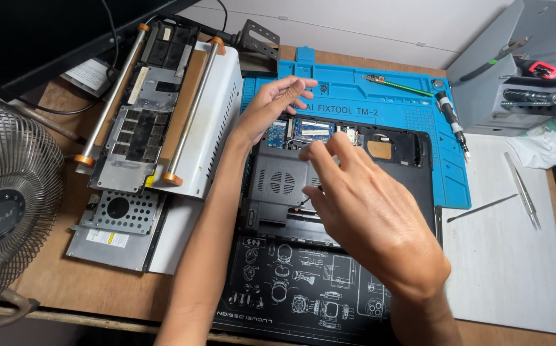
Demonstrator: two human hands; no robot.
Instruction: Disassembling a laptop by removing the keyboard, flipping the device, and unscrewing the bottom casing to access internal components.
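On the blue repair mat [380, 96] lies the laptop [342, 182], underside up, its long axis running left to right across the desk and its opened circuit bay turned away from us. We see our left hand [274, 106] open over the far-left corner, fingers spread and gripping nothing. Our right hand [367, 211] hovers loosely curled above the middle, fingertips near the vent cover [282, 179]; whether they pinch anything, we cannot tell.

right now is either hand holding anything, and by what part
Nothing clearly held. The left hand rests open-fingered at the back edge of the opened laptop; the right hand hovers over it, slightly blurred, fingers empty as far as visible.
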